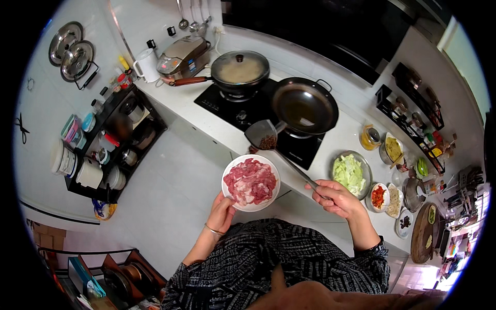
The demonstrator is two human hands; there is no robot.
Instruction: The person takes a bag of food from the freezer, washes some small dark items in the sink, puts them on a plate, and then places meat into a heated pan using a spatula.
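My left hand point(222, 212) grips the rim of a white plate point(251, 209) heaped with sliced raw meat point(251, 181), held in front of the counter edge. In my right hand point(336, 198) is the handle of a metal wok spatula point(261, 131). Its blade carries small dark reddish-brown pieces point(267, 142), too small to name, just above the plate's far side. Beyond the spatula, a dark wok point(285, 97) with a little oil in its bottom sits on the right burner of the black cooktop point(217, 101).
A lidded pan point(240, 68) stands on the left burner, its wooden handle point(190, 81) pointing left. Chopped cabbage point(349, 174) fills a glass bowl near my right hand. Farther right are a bowl of chopped red chillies point(378, 196) and a round wooden cutting board point(421, 240).
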